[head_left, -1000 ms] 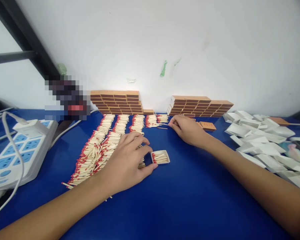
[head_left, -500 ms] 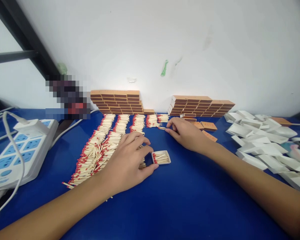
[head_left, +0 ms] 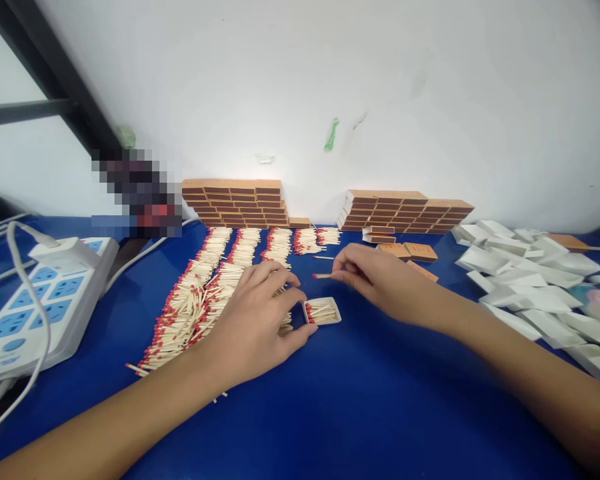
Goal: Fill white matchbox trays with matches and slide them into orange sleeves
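1. Your right hand (head_left: 367, 273) has thumb and forefinger pinched together on a match (head_left: 323, 275), its red head pointing left.
2. That match is off to the far side of the small white tray (head_left: 333, 320), just beside it and apart from it.
3. The tray sits on the blue table (head_left: 380, 400) between your hands, partly filled with matchsticks (head_left: 321, 311), most red heads to the left.
4. Your left hand (head_left: 265, 313) has its thumb and forefinger spread around the tray's left end, fingertips at the corners; you cannot tell from this view whether they grip it.
5. Under and beyond your left hand, rows of loose matches (head_left: 215, 250) run from near left to far; one stray match (head_left: 324, 257) lies far of the one you hold.
6. Against the far wall (head_left: 405, 87) you have a left stack of matchboxes (head_left: 235, 203) and a right stack (head_left: 405, 210).
7. Near the right stack lie a few loose boxes (head_left: 421, 252).
8. On your far right is a heap of white trays (head_left: 525, 277); on your left, a power strip (head_left: 45, 303).
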A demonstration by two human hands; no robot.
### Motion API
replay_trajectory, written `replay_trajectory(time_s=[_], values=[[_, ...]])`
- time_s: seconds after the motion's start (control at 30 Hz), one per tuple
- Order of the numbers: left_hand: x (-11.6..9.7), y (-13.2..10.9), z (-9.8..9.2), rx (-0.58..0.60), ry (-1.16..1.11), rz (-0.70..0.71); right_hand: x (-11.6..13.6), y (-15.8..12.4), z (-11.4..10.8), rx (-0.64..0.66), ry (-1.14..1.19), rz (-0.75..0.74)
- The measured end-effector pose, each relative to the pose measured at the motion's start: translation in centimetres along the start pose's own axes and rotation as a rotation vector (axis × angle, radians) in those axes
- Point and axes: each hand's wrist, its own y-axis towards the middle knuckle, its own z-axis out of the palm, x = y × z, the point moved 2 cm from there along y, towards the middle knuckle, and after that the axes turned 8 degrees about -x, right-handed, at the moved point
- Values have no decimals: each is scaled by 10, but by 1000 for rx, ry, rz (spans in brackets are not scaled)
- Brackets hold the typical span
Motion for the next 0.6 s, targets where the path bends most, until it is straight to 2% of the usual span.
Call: replay_trajectory(time_s=[0.13,0.2,0.27,0.37,0.4,0.47,0.6], values=[[1,1,1,-5,0,-2,26,-13,3,179,106,-30],[1,1,1,-3,1,0,28,-10,5,198,133,-18],[1,0,1,-2,-2,2,19,-2,6,99,116,20],[0,0,1,1,-7,8,-7,15,7,-146,-4,82],[0,0,1,4,-6,9,-15,19,10,-167,-40,93],[0,-1,1,5,-4,9,-28,26,16,-130,-51,93],[-1,-2,1,7,-6,10,-30,33,26,-83,-22,66]])
